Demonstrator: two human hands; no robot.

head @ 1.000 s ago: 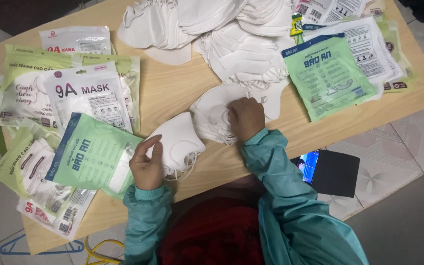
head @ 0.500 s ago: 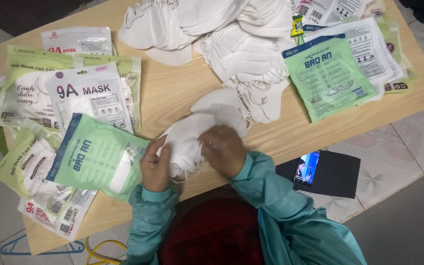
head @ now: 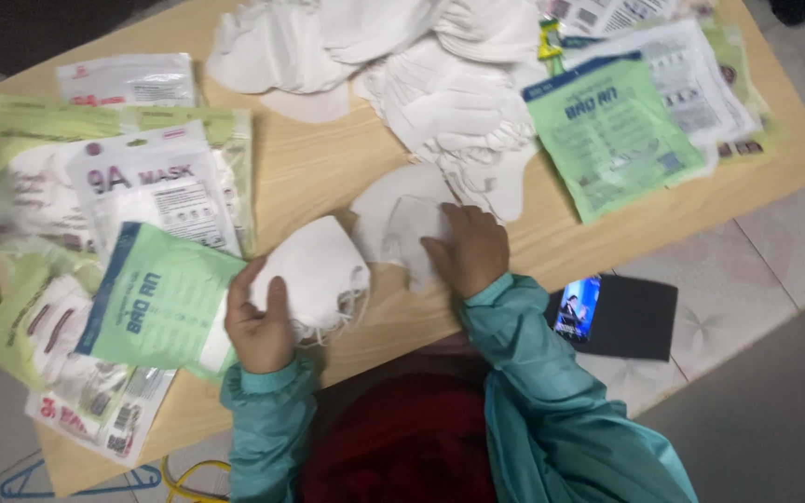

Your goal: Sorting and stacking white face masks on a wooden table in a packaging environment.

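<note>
White folded masks, small stack [head: 314, 275]: clamped in left hand [head: 258, 326] fingers at near table [head: 328, 168] edge. Right hand [head: 468, 250], fingers flat together, presses loose mask [head: 398, 219] beside it. Best practice: square edges, tuck ear loops. Green pouch [head: 156, 298] adjacent.

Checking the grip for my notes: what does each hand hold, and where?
Left hand grips a small stack of white fabric face masks by its near edge. Right hand presses flat on another white mask, not gripping.
</note>
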